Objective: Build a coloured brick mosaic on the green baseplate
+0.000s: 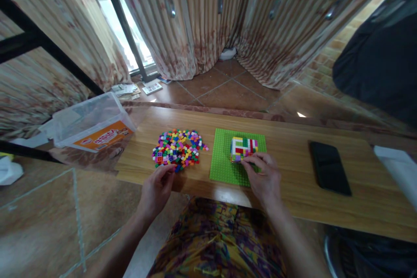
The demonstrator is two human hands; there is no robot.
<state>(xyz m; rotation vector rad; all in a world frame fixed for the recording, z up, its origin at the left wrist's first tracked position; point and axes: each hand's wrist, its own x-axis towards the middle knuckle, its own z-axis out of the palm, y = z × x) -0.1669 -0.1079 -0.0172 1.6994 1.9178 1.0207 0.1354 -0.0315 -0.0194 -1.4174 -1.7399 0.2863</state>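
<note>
Daylight, blown out to white, comes through a window (143, 50) far beyond the left fingers (167, 169). Between them and the right fingers (256, 161), slightly nearer the wearer, pale glare sits on the wooden tabletop (224, 194). Far past both, striped curtains (163, 30) look soft; wide-angle distortion stretches the outer edges.
</note>
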